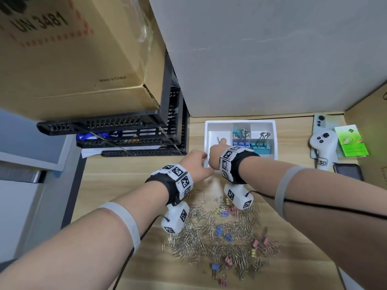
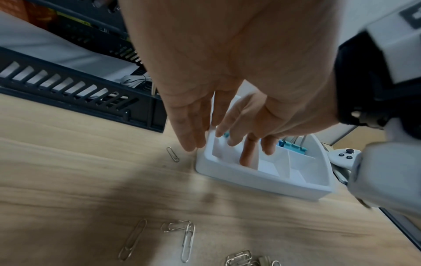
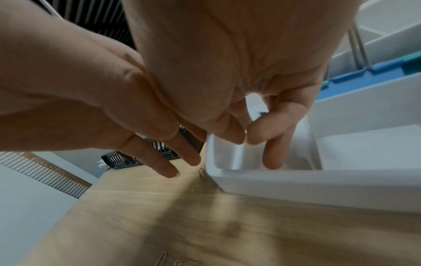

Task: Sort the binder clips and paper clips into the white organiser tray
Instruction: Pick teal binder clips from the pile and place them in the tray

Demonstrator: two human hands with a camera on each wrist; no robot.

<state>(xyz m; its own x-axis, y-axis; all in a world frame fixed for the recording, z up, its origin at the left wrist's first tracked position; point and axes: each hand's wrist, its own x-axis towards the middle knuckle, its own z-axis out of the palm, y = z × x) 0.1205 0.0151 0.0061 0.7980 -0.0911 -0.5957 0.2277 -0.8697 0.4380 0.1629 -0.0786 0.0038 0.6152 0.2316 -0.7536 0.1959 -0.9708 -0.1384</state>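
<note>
In the head view, nearest you lies the heap of paper clips (image 1: 217,245) mixed with small binder clips (image 1: 218,230) on the table (image 1: 117,176). Beyond it, your left hand (image 1: 198,164) rests straight-fingered against the white organiser tray (image 1: 240,123), gripping nothing.

From the left wrist, a lone paper clip (image 2: 173,154) lies just beside the tray's corner.

From the right wrist, your right hand (image 3: 250,115) reaches into the tray's left compartment, fingers loosely curled; I cannot tell whether it holds anything.
</note>
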